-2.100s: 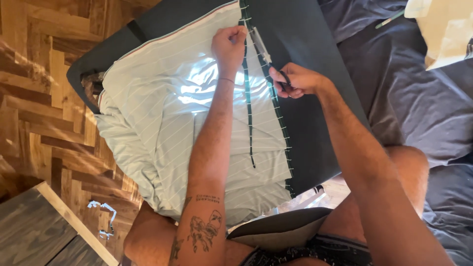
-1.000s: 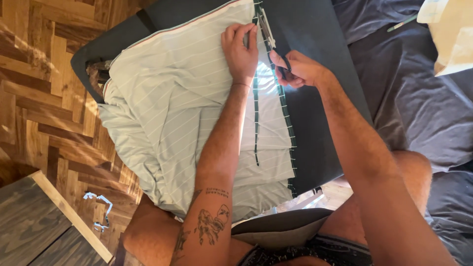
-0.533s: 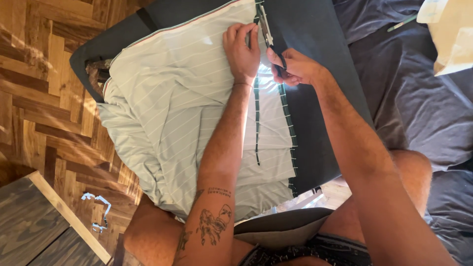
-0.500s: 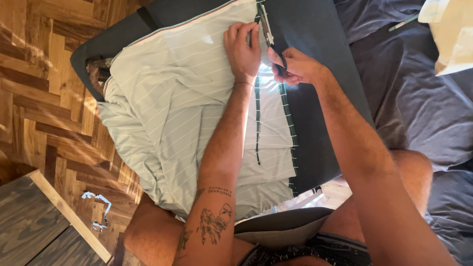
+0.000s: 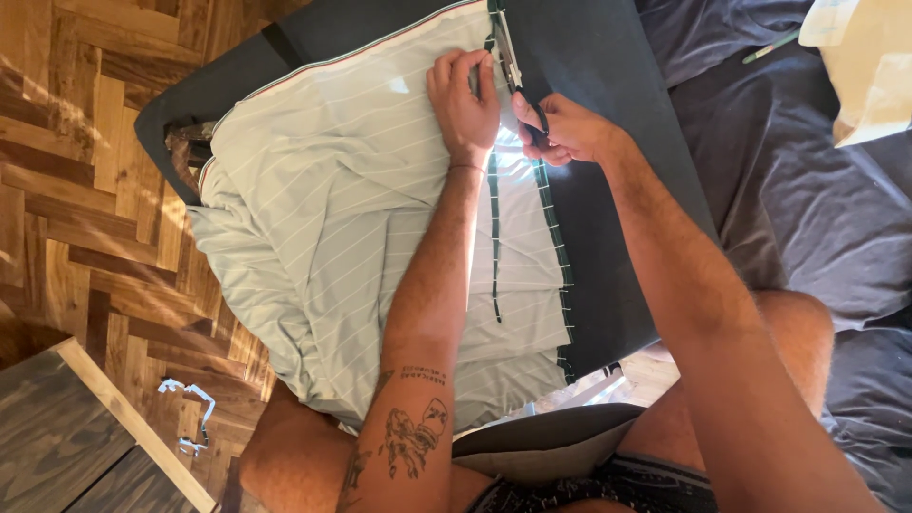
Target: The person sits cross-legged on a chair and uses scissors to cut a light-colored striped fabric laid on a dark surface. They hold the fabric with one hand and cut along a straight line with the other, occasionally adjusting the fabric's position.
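Observation:
A pale green fabric point(image 5: 342, 218) with thin white stripes lies spread over a dark grey board point(image 5: 608, 190). My left hand point(image 5: 463, 100) presses flat on the fabric near its far edge. Just to its right, my right hand point(image 5: 565, 128) grips a pair of scissors point(image 5: 508, 59) whose blades point away from me along the fabric's right side. A narrow dark green strip point(image 5: 494, 237) runs down the fabric below my left hand, and a row of pins lines the right edge point(image 5: 560, 256).
Herringbone wood floor point(image 5: 66, 190) lies to the left, with small fabric scraps point(image 5: 190, 413) on it. A grey wooden panel point(image 5: 66, 437) sits at the lower left. Dark blue bedding point(image 5: 807, 190) and a cream bag point(image 5: 869, 66) are on the right.
Both hands have moved farther along the fabric's right side, away from me, and the scissors have advanced with them. The camera view has shifted slightly.

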